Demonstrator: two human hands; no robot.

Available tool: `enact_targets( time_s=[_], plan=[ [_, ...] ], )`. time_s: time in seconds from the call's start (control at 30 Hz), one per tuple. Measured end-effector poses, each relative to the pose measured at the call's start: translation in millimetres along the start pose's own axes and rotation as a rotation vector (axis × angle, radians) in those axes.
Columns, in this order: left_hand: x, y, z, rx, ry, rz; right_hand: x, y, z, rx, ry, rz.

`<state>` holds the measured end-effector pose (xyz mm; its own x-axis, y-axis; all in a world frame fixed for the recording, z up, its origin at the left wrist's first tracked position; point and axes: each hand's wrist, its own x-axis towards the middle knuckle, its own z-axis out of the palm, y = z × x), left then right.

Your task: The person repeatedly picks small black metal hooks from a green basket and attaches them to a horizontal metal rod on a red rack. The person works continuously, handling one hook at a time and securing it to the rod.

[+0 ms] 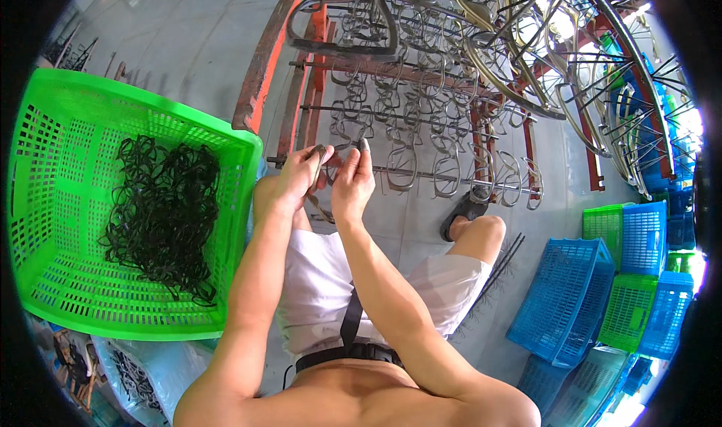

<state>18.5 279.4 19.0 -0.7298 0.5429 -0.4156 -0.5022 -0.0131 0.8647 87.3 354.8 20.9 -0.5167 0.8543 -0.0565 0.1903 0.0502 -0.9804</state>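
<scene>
In front of my lap, my left hand is closed around a thin curved strip, dark and metallic, which bends down below the fingers. Close beside it, my right hand has its fingers pressed together and pointing up; a dark tip shows at the fingers, and what they pinch, if anything, is hidden. Just beyond both hands hang rows of bent metallic loops on the rods of a red rack. At my left, a green plastic basket holds a tangled heap of thin black loops.
Larger curved frames and a spoked black wheel-like rim jut out at the upper right. Blue crates and green crates are stacked at right. Thin dark rods lie on the grey floor near my leg.
</scene>
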Motion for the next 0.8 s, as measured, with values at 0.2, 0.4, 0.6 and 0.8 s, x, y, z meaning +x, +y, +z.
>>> enact_targets(
  time_s=[0.2,0.4,0.6,0.8],
  plan=[
    [-6,6,2,-0.051,0.042,-0.080,-4,-18,-2,-0.110,-0.076,-0.056],
    [-3,2,16,-0.005,0.115,-0.064,1,-5,-5,-0.134,0.001,-0.147],
    [2,1,12,0.024,0.034,-0.100,1,-6,-22,0.000,-0.152,0.024],
    [-7,9,14,0.179,0.063,-0.021,10,6,-31,-0.023,-0.227,0.037]
  ],
)
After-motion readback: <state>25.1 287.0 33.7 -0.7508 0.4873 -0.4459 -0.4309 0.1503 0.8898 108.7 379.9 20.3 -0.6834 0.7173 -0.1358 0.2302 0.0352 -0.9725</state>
